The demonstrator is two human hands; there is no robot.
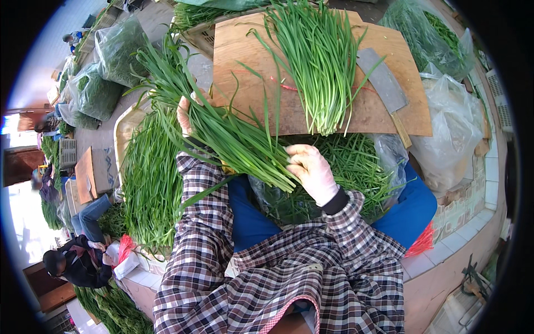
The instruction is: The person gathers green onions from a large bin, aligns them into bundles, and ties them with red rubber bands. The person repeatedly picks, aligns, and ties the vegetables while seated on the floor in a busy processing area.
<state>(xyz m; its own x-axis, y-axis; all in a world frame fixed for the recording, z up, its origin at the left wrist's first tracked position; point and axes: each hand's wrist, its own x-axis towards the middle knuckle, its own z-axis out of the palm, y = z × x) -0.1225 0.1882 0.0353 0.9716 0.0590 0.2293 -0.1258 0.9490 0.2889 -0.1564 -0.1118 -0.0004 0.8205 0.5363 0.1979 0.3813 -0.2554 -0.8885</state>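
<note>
A bunch of garlic chives (233,139) slants across in front of me, leafy tops up to the left, pale stem ends down to the right. My left hand (186,114) is closed round its leafy middle, partly covered by blades. At the stem ends, my gloved right hand (312,172) has its fingers bent against the outer stalks, pinching some of them. Beyond it, a second chive pile (322,72) lies on a wooden board (239,50), stems toward me, with a red string (286,87) running under it. A cleaver (384,80) rests on the board's right side, handle over the edge.
Left of my lap stands a crate (123,131) heaped with loose chives (150,178). Cut greens (356,167) fill a plastic-lined container between my knees. Bagged greens (119,53) stand far left, a clear plastic bag (450,133) at right. Another person (78,261) sits at lower left.
</note>
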